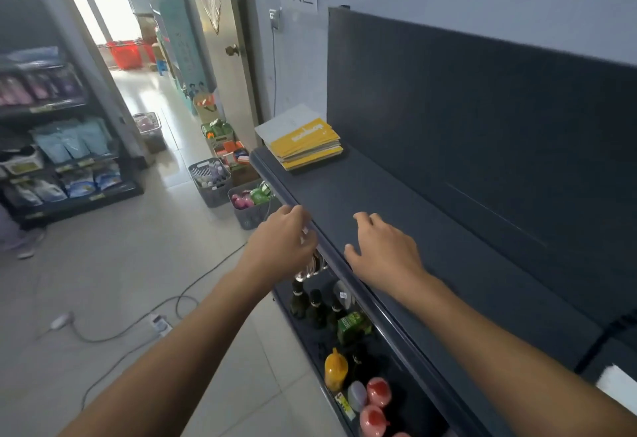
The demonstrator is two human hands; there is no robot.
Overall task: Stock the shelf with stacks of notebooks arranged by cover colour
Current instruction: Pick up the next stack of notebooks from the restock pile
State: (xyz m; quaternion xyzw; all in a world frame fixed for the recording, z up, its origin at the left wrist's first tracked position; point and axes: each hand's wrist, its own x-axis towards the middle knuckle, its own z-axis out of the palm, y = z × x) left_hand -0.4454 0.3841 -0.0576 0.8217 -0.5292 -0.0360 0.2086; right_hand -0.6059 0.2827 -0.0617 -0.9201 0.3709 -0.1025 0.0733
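A stack of notebooks [305, 145] with yellow covers lies at the far left end of the dark grey shelf [431, 229], a white sheet sticking out beneath its back edge. My left hand [286, 240] hovers at the shelf's front lip, fingers loosely bent, holding nothing. My right hand [382, 250] is over the shelf top a little nearer to me, fingers spread and relaxed, also holding nothing. Both hands are well short of the stack.
Below the shelf, a lower tier holds dark bottles [315, 305], a green carton [353, 326] and red and yellow containers. Grey baskets [210, 183] of goods line the floor by the door. A power strip [160, 324] and cables lie on the tiles. Another stocked rack [62, 160] stands left.
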